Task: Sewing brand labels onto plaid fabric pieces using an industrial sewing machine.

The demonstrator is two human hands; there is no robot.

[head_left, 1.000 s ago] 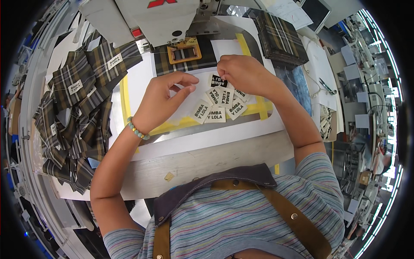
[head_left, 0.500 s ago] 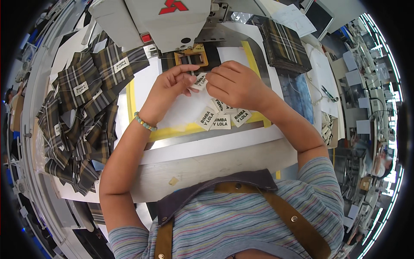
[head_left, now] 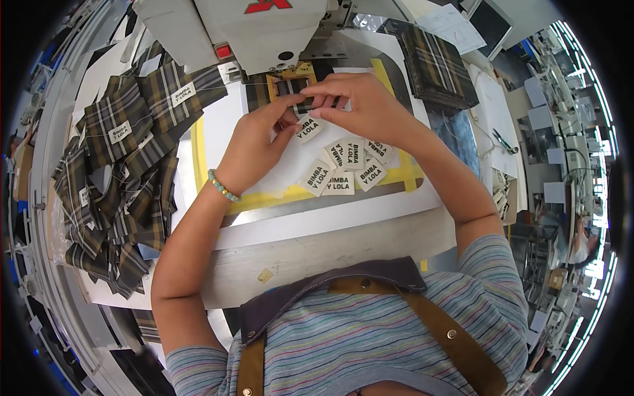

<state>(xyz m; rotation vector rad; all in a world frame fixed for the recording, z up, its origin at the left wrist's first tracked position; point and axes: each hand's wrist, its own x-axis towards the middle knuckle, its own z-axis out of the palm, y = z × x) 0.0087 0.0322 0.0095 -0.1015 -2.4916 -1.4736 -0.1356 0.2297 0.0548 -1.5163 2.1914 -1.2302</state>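
Observation:
My left hand (head_left: pixel 254 148) and my right hand (head_left: pixel 360 105) meet just in front of the white sewing machine (head_left: pixel 264 26). Both pinch a small white fabric label (head_left: pixel 308 128) between their fingertips. Right behind the fingers lies a dark plaid fabric piece (head_left: pixel 290 89) under a yellow clamp frame (head_left: pixel 272 84) at the machine's needle. Several more white printed labels (head_left: pixel 343 175) lie loose on the white work plate (head_left: pixel 317 214) below my right hand. A bead bracelet (head_left: pixel 221 187) is on my left wrist.
A heap of plaid fabric pieces with sewn labels (head_left: pixel 119 171) covers the table's left side. A neat stack of plaid pieces (head_left: pixel 439 63) stands at the upper right. Yellow tape (head_left: pixel 264 198) borders the work plate. Scissors (head_left: pixel 505 142) lie far right.
Both hands moved up from the loose labels toward the machine, lifting one label with them. The view shifted slightly, so the machine sits nearer.

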